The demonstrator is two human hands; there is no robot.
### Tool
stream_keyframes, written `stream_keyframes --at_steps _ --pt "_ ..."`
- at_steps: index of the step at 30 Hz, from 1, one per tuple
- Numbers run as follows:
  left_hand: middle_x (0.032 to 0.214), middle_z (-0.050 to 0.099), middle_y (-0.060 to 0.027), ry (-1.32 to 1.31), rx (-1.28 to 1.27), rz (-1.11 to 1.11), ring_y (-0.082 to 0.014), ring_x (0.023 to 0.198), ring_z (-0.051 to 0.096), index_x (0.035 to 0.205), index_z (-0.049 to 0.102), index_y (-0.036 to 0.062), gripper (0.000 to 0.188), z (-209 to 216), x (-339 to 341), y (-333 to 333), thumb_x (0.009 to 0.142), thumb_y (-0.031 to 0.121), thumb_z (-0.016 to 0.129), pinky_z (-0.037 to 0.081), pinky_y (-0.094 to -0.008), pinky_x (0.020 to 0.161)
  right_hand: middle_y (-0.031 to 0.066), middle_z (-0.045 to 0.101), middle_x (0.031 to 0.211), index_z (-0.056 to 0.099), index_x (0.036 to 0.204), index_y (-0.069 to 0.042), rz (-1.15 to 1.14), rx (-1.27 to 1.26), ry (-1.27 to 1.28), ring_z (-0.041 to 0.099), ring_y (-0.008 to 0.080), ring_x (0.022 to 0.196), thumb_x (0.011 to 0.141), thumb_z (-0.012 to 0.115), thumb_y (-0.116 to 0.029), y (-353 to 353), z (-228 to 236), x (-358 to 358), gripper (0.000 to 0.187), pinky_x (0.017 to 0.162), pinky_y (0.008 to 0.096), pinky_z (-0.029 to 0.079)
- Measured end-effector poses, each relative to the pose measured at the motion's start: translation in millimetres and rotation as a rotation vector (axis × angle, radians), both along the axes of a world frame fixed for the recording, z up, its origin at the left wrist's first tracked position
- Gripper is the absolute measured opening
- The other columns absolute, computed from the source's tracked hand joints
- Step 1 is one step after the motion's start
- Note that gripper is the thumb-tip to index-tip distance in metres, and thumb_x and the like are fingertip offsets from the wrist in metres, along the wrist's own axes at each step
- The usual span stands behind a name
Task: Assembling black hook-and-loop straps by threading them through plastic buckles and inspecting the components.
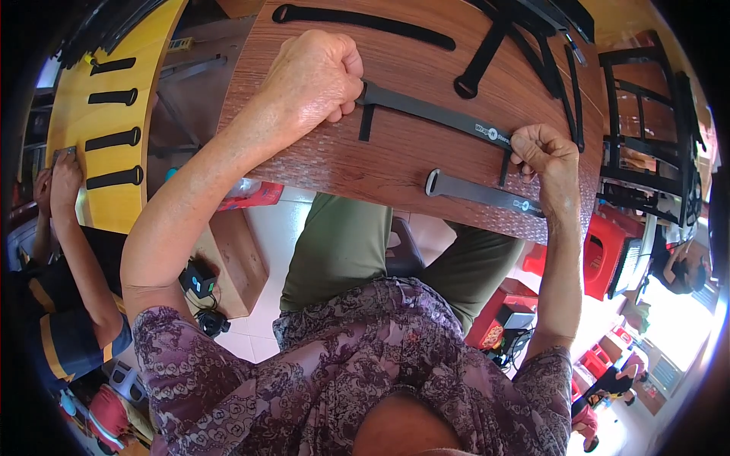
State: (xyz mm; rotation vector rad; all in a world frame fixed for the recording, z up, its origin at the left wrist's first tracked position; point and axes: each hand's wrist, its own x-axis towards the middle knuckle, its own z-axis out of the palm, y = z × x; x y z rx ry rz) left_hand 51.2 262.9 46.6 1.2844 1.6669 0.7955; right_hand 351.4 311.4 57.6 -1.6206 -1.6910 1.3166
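Observation:
A long black strap lies stretched across the brown wooden table. My left hand is fisted and pinches the strap's left end, where a short black tab hangs down. My right hand grips the strap's right end near a small white label. A second, grey-black strap with a looped end lies just below, close to the table's near edge and beside my right hand.
Several more black straps lie at the far side of the table, with a pile at the upper right. A yellow table on the left carries a row of straps, where another person's hand works. Red stools stand at right.

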Motion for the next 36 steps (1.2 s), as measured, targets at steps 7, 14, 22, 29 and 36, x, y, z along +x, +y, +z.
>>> stream_keyframes --at_steps 7,14,22,29,36 --pt "0.058 0.058 -0.0050 -0.052 -0.002 -0.005 -0.0057 0.044 0.049 0.095 0.055 -0.0013 0.020 2.2 -0.1 -3.5 0.076 -0.001 0.061 0.033 -0.0191 0.037 0.0008 0.057 0.064 0.064 0.079 -0.003 0.008 -0.022 0.026 0.047 0.0049 0.054 0.083 0.066 -0.012 1.1 0.8 2.3 0.010 0.047 0.0178 0.035" --pt "0.059 0.058 -0.0053 -0.050 0.010 -0.004 -0.0061 0.045 0.050 0.097 0.054 -0.0004 0.020 0.0 0.1 -4.1 0.077 0.000 0.060 0.033 -0.0190 0.037 0.0006 0.057 0.064 0.064 0.079 -0.003 -0.004 -0.022 0.003 0.046 0.0048 0.054 0.084 0.066 -0.012 -0.5 2.8 0.3 0.010 0.047 0.0177 0.035" --pt "0.060 0.059 -0.0051 -0.054 0.023 0.010 -0.0063 0.045 0.050 0.097 0.054 0.0003 0.019 -1.2 -0.2 -5.6 0.078 0.001 0.061 0.033 -0.0189 0.035 0.0003 0.057 0.063 0.064 0.079 -0.003 0.003 -0.019 0.026 0.046 0.0047 0.053 0.084 0.066 -0.012 -0.3 -0.6 1.0 0.010 0.046 0.0185 0.035" --pt "0.059 0.058 -0.0053 -0.038 0.046 0.026 -0.0067 0.046 0.050 0.095 0.054 -0.0011 0.019 -1.0 2.6 -5.9 0.077 0.001 0.061 0.037 -0.0199 0.039 0.0005 0.057 0.063 0.064 0.078 -0.003 -0.004 0.001 -0.006 0.046 0.0048 0.052 0.083 0.066 -0.011 -1.3 0.2 -0.7 0.010 0.046 0.0188 0.035" --pt "0.059 0.058 -0.0059 0.063 0.058 0.019 -0.0078 0.048 0.051 0.094 0.055 -0.0025 0.018 -1.4 4.5 -5.2 0.077 -0.001 0.060 0.040 -0.0216 0.043 0.0001 0.056 0.062 0.064 0.078 -0.003 -0.009 0.002 -0.013 0.046 0.0046 0.053 0.083 0.066 -0.011 -1.2 -0.4 -0.2 0.010 0.046 0.0187 0.035"
